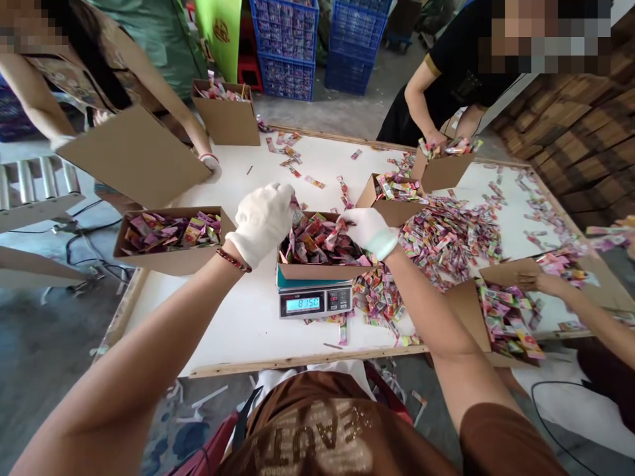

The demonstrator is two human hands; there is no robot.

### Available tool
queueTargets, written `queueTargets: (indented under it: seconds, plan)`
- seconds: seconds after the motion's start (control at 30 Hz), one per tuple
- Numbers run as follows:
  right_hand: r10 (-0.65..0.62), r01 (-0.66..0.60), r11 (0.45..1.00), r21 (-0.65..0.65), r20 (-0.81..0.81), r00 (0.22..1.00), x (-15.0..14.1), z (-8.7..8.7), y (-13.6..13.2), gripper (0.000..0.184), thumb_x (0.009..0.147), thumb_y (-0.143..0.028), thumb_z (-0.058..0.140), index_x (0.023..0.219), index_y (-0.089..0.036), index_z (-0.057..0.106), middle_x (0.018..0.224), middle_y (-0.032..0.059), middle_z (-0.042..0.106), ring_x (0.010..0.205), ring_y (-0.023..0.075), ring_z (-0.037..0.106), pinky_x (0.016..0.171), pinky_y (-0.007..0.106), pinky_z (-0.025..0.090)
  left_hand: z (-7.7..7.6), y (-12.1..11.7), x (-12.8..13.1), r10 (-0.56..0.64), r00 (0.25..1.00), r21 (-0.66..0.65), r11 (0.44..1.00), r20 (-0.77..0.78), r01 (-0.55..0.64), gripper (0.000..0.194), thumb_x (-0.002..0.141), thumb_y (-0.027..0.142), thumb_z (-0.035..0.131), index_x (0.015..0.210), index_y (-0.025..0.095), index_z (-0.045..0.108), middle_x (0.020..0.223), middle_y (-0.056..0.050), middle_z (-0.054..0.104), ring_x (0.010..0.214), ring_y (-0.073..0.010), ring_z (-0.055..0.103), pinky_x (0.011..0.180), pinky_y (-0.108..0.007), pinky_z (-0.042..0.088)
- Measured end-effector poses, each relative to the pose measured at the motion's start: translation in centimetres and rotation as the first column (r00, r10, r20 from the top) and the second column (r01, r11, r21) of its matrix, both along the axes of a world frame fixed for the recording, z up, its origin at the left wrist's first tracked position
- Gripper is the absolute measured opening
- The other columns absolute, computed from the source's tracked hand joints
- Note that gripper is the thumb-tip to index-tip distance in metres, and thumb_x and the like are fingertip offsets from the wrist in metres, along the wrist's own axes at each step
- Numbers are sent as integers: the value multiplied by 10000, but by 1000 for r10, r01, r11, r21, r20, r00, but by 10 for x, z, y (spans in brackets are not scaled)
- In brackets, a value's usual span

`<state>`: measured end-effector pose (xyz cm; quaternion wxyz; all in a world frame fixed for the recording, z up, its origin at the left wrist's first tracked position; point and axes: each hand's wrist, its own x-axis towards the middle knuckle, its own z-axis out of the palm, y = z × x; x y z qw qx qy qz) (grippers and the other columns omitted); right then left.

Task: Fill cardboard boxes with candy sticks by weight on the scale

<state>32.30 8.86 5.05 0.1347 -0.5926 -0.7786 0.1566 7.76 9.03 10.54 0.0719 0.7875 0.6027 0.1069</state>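
Both my hands wear white gloves and are over a cardboard box (327, 272) filled with small colourful packets (317, 241). The box sits on a digital scale (315, 301) whose lit display reads about 8.150. At the box's left rim, my left hand (265, 217) has its fingers curled, with a bit of a packet showing at the fingertips. My right hand (371, 231) reaches over the right rim, its fingertips closed at a reddish packet on top of the contents. Part of what each hand grips is hidden by the gloves.
A loose packet heap (446, 235) spreads over the white table (228, 337) to the right. Filled boxes stand at left (169, 261) and behind (391, 210). Co-workers handle boxes at the far left, far right and near right. Blue crates (285, 76) stand beyond.
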Motion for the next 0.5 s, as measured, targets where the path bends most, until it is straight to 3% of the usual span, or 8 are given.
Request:
queueTargets:
  seconds: [0.13, 0.23, 0.37, 0.5]
  plan:
    - [-23, 70, 993, 94, -425, 905, 25, 19, -4, 102, 822, -217, 692, 732, -174, 671, 762, 3, 695, 769, 157, 637, 767, 283, 504, 32, -6, 4, 53, 998, 98, 994, 30, -56, 367, 1043, 295, 388, 1262, 144, 640, 1016, -172, 706, 924, -294, 687, 773, -388, 479]
    - [-110, 172, 983, 59, -562, 820, 42, 38, -22, 152, 823, -314, 724, 781, -178, 671, 706, -23, 632, 662, 123, 554, 677, 278, 500, 41, -12, 16, -54, 975, 180, 984, 216, 15, 311, 1011, 308, 419, 1164, 178, 657, 989, -141, 708, 923, -281, 662, 808, -403, 479]
    - [-278, 366, 926, 96, -483, 830, 77, 62, -69, 103, 825, -273, 743, 853, -174, 731, 669, -23, 622, 588, 120, 531, 636, 286, 506, 38, -23, 49, -264, 856, 255, 953, 445, 161, 222, 961, 312, 450, 1027, 258, 656, 980, -92, 699, 931, -274, 640, 856, -421, 496]
    - [-518, 552, 818, 161, -213, 829, 129, 72, -119, 183, 877, -210, 671, 974, -158, 817, 684, 33, 698, 627, 172, 618, 719, 326, 535, 33, -30, 90, -342, 794, 183, 940, 502, 289, 198, 937, 321, 481, 1008, 305, 665, 996, -81, 696, 980, -282, 637, 942, -413, 503]
